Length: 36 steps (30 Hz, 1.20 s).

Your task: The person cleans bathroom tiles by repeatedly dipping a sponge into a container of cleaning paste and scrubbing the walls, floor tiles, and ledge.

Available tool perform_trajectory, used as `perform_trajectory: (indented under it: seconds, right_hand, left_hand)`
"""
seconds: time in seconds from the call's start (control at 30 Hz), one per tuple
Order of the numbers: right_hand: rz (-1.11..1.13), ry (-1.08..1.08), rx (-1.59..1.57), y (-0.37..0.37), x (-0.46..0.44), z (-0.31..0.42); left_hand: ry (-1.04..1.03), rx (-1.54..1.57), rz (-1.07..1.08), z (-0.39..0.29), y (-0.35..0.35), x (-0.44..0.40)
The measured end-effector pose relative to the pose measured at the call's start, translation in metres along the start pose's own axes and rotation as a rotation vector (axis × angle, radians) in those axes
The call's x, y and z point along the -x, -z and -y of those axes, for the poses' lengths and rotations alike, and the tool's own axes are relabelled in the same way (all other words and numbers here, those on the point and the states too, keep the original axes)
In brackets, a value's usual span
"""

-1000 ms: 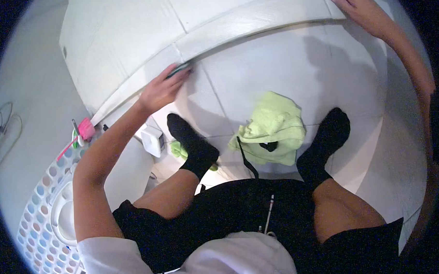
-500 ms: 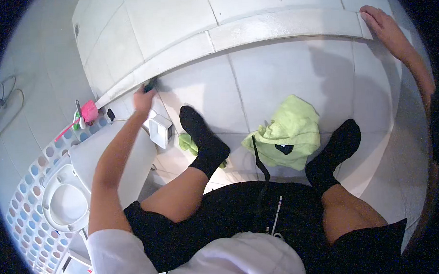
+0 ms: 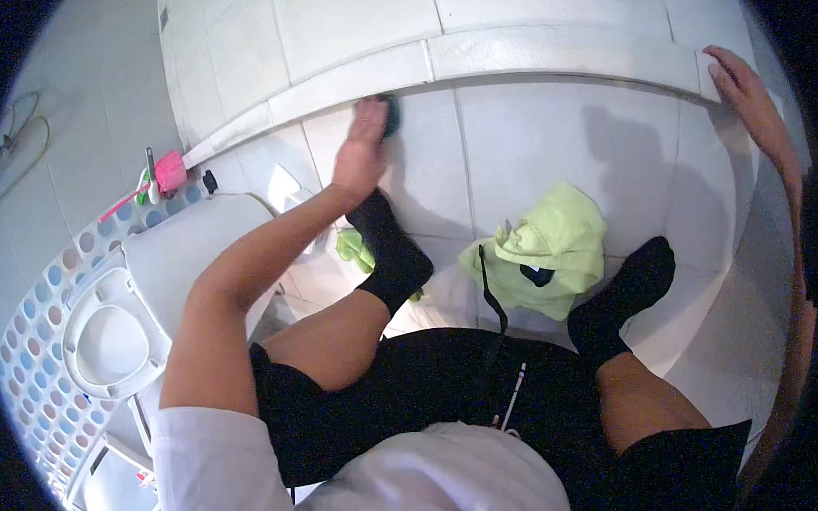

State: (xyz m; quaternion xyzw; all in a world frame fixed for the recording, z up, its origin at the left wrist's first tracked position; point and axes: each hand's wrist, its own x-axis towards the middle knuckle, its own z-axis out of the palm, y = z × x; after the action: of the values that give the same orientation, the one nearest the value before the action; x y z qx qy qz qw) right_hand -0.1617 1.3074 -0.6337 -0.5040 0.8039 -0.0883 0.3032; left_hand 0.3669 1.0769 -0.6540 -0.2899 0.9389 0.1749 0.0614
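Observation:
My left hand point(image 3: 362, 153) presses a dark green scouring pad point(image 3: 390, 117) to the tiled surface just below the long white ledge point(image 3: 546, 52). Its fingers are closed over the pad, which shows only at their far side. Out at the far right, my right hand point(image 3: 738, 77) grips the end of that ledge, thumb and fingers around its corner. A light green cloth point(image 3: 557, 241) lies crumpled on the tiles between my feet, with a small black item point(image 3: 537, 275) on it.
A second green cloth point(image 3: 355, 250) lies beside my left foot point(image 3: 391, 252). A white container point(image 3: 285, 185) is partly behind my left forearm. Left of it are the toilet point(image 3: 115, 351) and a pink item point(image 3: 169, 169) near brushes. My right foot point(image 3: 628, 288) stands beside the large cloth.
My left hand has slid the pad rightward and slightly up along the underside of the ledge. My right hand stays at the ledge's end. The view has shifted a little.

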Motion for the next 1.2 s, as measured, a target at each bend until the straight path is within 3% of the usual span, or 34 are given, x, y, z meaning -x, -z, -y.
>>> perform_trajectory:
  seconds: [0.07,0.13,0.2,0.23,0.27,0.33,0.43,0.5,0.57,0.6,0.67,0.7,0.77,0.93,1.03,1.07,1.1,1.13,1.2]
  right_hand:
    - [0.028,-0.023,0.035,0.002,-0.005,-0.006]
    - [-0.031,0.030,0.110,-0.003,-0.006,-0.009]
    - [-0.024,0.011,0.075,-0.006,-0.005,-0.009]
    - [0.004,-0.018,0.016,-0.003,-0.003,-0.001]
    - [0.017,-0.034,-0.013,-0.002,-0.004,0.000]
    - [0.015,-0.017,0.003,0.000,-0.004,-0.002]
    - [0.012,0.002,0.020,-0.008,-0.012,-0.017]
    - [-0.012,-0.017,0.007,-0.008,-0.021,-0.016]
    - [-0.198,0.216,0.145,-0.010,-0.017,-0.016]
    - [-0.307,0.265,0.036,-0.005,-0.007,0.017]
    - [-0.267,0.071,-0.331,0.003,0.012,0.072]
    - [-0.218,-0.077,-0.688,0.003,0.018,0.085]
    - [-0.171,-0.294,-0.982,0.010,0.032,0.105]
    - [0.055,-0.353,-1.211,-0.001,0.042,0.130]
    - [0.096,-0.298,-1.276,-0.012,0.042,0.140]
    - [-0.077,-0.339,-1.342,-0.017,0.040,0.137]
    - [-0.254,-0.375,-1.403,-0.018,0.038,0.133]
    - [-0.263,-0.372,-1.395,-0.010,0.036,0.120]
    - [-0.264,-0.359,-1.306,0.014,0.031,0.083]
  left_hand:
    - [0.357,0.095,-0.077,0.005,0.003,0.011]
    - [0.715,0.101,-0.023,0.017,0.019,0.015]
    - [1.169,0.334,0.007,0.068,0.031,0.023]
    - [1.224,0.623,-0.260,0.080,0.029,0.027]
    - [1.228,0.829,-0.352,0.062,0.037,0.015]
    - [1.124,1.133,-0.216,0.027,0.037,-0.012]
    - [0.729,0.962,0.069,-0.079,0.013,-0.051]
    - [0.571,1.038,0.156,-0.140,0.017,-0.075]
    - [0.366,0.971,0.331,-0.182,0.038,-0.083]
    - [0.380,1.044,0.283,-0.199,0.039,-0.087]
    - [0.491,1.332,0.217,-0.213,0.039,-0.104]
    - [0.535,1.478,0.164,-0.216,0.042,-0.118]
    - [0.596,1.707,0.139,-0.213,0.047,-0.146]
    - [0.454,2.065,0.252,-0.220,0.053,-0.181]
    - [0.419,1.870,0.307,-0.225,0.035,-0.183]
    - [0.402,1.878,0.309,-0.224,0.037,-0.187]
    - [0.349,1.685,0.313,-0.221,0.040,-0.191]
    - [0.301,1.491,0.313,-0.215,0.043,-0.195]
    - [0.148,1.078,0.024,-0.185,0.038,-0.217]
